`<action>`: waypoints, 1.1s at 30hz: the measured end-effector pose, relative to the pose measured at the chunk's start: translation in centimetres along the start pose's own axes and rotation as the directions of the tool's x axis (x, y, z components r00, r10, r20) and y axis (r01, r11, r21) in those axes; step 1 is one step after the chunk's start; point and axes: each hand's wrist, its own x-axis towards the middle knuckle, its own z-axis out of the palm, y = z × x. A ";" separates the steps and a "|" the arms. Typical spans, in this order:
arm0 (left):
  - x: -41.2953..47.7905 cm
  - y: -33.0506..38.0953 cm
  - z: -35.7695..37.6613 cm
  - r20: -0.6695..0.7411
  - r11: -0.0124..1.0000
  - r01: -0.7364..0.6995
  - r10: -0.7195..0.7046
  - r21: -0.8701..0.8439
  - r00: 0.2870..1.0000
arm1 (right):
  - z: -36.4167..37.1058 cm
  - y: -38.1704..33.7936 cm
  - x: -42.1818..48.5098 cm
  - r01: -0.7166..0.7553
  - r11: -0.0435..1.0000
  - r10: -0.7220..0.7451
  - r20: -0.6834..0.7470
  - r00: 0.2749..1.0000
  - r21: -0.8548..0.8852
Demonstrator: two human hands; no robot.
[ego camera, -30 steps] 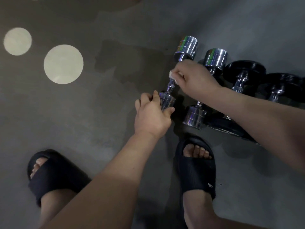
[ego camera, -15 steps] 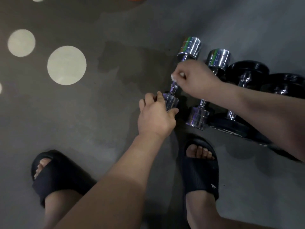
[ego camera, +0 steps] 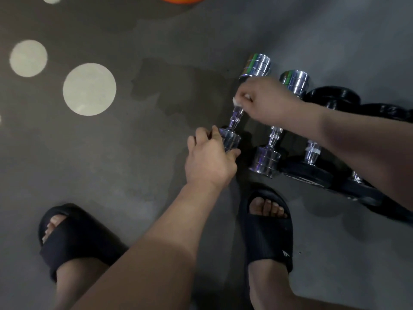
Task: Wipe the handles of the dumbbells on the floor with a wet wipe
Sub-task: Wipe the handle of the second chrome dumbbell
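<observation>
Dumbbells: we count four lying side by side on the floor (ego camera: 134,153), two chrome and two black, in a row running off to our right.
Leftmost chrome dumbbell (ego camera: 237,117): this is the one we are working on; its far head shines at the top, its near head sits under our left fingers.
Second chrome dumbbell (ego camera: 266,161): just beside the first, untouched.
Black dumbbells (ego camera: 312,175): two, partly hidden under our right forearm.
Left arm: reaches forward from the bottom of the view, wrist straight.
Left hand (ego camera: 210,159): curled round the near head of the leftmost dumbbell, fingers and thumb clamped on it.
Right arm: comes in from the right edge, crossing over the other three dumbbells.
Right hand (ego camera: 268,101): fingers pinched together on the wet wipe (ego camera: 238,102), knuckles up.
Wet wipe: one, small white wad pressed on the upper part of the handle, near the far head.
Slippers (ego camera: 268,238): two, black, one on each foot, the right one just below the chrome heads.
Pale circles (ego camera: 89,89): we see three full ones on the floor.
</observation>
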 end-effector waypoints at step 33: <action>0.2 1.5 -1.1 0.050 0.996 0.081 -0.083 0.036 0.995 | 2.6 -1.0 -2.0 0.026 0.997 -0.020 -0.079 0.997 0.067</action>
